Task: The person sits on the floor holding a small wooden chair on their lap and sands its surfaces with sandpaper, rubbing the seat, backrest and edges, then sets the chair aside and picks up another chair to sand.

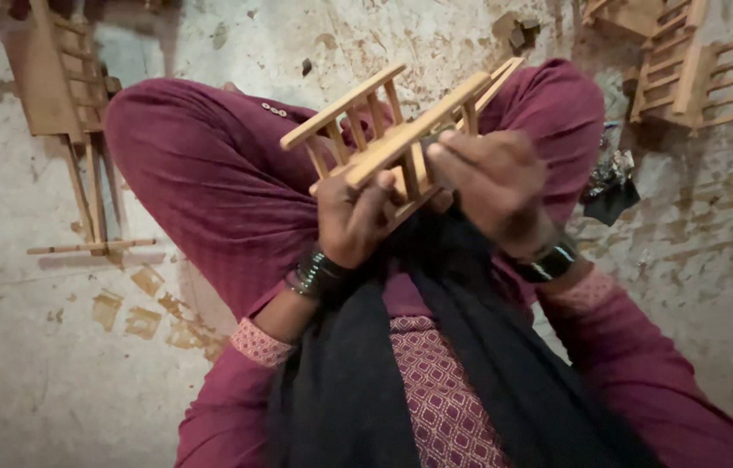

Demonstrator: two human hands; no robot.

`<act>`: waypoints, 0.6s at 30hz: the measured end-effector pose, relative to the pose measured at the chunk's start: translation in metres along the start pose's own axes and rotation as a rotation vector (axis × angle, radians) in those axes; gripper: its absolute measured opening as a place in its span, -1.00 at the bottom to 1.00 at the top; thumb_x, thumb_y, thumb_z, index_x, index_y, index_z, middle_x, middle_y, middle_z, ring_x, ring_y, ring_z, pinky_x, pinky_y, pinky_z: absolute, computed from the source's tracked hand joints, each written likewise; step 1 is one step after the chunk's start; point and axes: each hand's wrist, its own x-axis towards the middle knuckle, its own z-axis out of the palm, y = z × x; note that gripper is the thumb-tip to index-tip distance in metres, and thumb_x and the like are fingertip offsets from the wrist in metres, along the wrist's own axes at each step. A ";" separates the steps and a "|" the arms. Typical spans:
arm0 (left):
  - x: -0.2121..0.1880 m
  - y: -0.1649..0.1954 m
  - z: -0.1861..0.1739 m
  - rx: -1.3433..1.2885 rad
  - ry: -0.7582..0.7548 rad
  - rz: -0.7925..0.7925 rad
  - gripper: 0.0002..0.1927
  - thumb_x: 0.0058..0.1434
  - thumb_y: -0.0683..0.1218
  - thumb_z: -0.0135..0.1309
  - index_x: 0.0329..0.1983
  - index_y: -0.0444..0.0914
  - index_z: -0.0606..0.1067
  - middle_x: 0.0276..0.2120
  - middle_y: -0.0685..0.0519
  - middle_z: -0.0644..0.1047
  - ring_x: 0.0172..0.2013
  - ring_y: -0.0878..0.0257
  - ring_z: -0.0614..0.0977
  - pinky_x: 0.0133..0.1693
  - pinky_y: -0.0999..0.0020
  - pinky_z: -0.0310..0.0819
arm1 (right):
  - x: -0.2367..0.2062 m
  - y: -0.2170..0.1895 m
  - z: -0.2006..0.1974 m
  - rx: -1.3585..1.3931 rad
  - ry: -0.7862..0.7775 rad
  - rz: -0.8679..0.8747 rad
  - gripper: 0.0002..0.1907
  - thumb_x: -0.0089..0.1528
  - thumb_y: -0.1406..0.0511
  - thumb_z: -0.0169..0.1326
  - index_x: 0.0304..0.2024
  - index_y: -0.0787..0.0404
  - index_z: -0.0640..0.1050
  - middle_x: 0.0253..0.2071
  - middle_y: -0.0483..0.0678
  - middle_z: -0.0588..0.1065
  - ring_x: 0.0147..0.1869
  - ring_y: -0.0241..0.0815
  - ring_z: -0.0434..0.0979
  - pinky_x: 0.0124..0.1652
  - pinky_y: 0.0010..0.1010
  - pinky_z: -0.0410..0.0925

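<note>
A small wooden slatted frame, like a miniature rack with rails and short rungs, is held up in front of me over my lap. My left hand grips its lower left side from beneath, fingers wrapped over a rail. My right hand clasps its right side, fingers closed across the slats. Dark bangles ring both wrists. I sit cross-legged in maroon clothing with a black scarf hanging down the middle.
More wooden slatted pieces lie on the stained concrete floor: a tall ladder-like frame at the upper left and a stack of similar frames at the upper right. A dark crumpled scrap lies beside my right knee.
</note>
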 end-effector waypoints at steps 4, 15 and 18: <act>-0.001 0.006 -0.008 -0.100 0.090 -0.138 -0.72 0.45 -0.10 -0.01 -0.04 -0.41 0.59 -0.46 0.15 0.57 -0.46 0.44 0.52 -0.42 0.48 0.36 | -0.003 -0.009 0.002 0.079 -0.252 -0.044 -0.76 0.22 0.46 0.23 -0.05 0.26 0.71 -0.07 -0.08 0.61 -0.10 -0.12 0.53 -0.14 -0.36 0.44; -0.020 0.093 -0.013 0.062 0.097 -0.249 -0.81 0.39 -0.15 0.05 -0.26 -0.38 0.57 -0.60 0.11 0.50 -0.61 0.37 0.46 -0.53 0.41 0.31 | 0.021 -0.019 -0.018 0.063 -0.056 -0.165 -0.71 0.09 0.42 0.33 -0.11 0.24 0.72 -0.01 -0.05 0.56 -0.12 -0.11 0.52 -0.15 -0.29 0.42; -0.010 0.121 -0.024 0.292 -0.001 0.181 -0.83 0.53 -0.16 -0.01 -0.14 -0.35 0.54 -0.35 0.02 0.57 -0.40 0.29 0.61 -0.29 0.40 0.48 | 0.026 -0.021 -0.008 -0.075 0.077 -0.327 -0.82 0.27 0.38 0.38 -0.10 0.24 0.69 0.01 -0.08 0.50 -0.08 -0.17 0.43 -0.21 -0.38 0.34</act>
